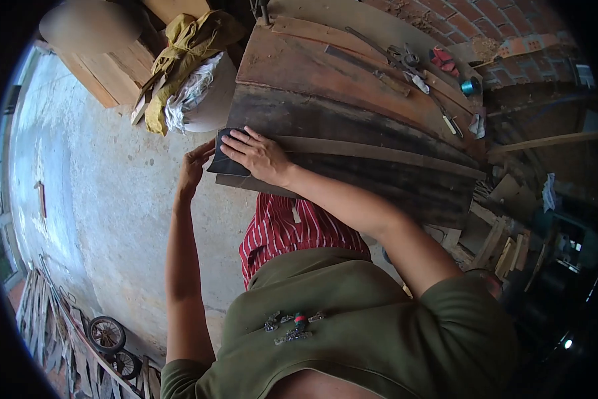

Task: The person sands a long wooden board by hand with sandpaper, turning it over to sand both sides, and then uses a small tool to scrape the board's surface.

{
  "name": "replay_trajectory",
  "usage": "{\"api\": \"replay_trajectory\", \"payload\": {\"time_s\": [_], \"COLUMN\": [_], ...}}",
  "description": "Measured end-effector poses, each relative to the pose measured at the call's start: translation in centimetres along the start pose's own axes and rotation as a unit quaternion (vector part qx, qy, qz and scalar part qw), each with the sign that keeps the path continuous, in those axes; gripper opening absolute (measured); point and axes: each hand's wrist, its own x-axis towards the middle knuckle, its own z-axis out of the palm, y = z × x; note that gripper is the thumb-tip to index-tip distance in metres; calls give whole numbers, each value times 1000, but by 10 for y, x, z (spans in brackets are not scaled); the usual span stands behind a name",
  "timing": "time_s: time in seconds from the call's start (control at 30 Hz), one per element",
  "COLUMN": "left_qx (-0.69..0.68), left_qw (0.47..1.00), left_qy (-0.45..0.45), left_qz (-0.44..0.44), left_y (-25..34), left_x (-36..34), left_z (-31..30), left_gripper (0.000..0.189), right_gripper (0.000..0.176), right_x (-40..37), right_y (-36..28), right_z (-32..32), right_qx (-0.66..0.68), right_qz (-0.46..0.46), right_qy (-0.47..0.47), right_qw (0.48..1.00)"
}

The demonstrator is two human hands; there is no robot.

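Note:
A black, thin sheet like sandpaper (229, 164) lies over the left end of a long, narrow wooden strip (378, 151) on the workbench. My right hand (262, 158) presses flat on this sheet, its fingers stretched out and slightly apart. At the sheet's left edge is my left hand (192, 166), its fingers reaching up to that edge and seeming to grip it; the fingertips are partly hidden. The dark wooden workbench top (352, 123) extends to the right beneath the strip.
Farther back on the bench lie a long metal bar (358, 63), a knife-like tool (453, 126), a teal spool (470, 86) and a red cloth (443, 61). A white sack (212, 100) with yellow cloth stands beyond the bench's left end. Small wheels (106, 334) sit at lower left.

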Motion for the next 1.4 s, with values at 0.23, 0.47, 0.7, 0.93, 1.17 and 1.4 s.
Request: {"api": "replay_trajectory", "payload": {"time_s": [0.23, 0.47, 0.7, 0.93, 1.17, 1.4], "left_qx": [473, 547, 572, 574, 528, 491], "left_qw": [856, 789, 734, 707, 758, 811], "left_qy": [46, 46, 3, -2, -47, -114], "left_qz": [204, 278, 366, 412, 379, 298], "left_y": [46, 47, 73, 70, 97, 87], "left_x": [-6, 3, 7, 27, 46, 43], "left_z": [28, 73, 127, 207, 236, 223], "left_gripper": [79, 71, 72, 69, 36, 36], "right_gripper": [58, 83, 83, 44, 41, 40], "right_x": [-200, -204, -235, -368, -388, -394], "right_y": [55, 41, 72, 158, 130, 109], "right_z": [-117, -91, -110, -191, -210, -171], "right_qx": [-88, -104, -91, -163, -71, -165], "right_qz": [205, 386, 343, 609, 644, 546], "right_qy": [-5, 146, 142, 260, 350, 357], "right_qw": [975, 905, 924, 731, 677, 740]}}
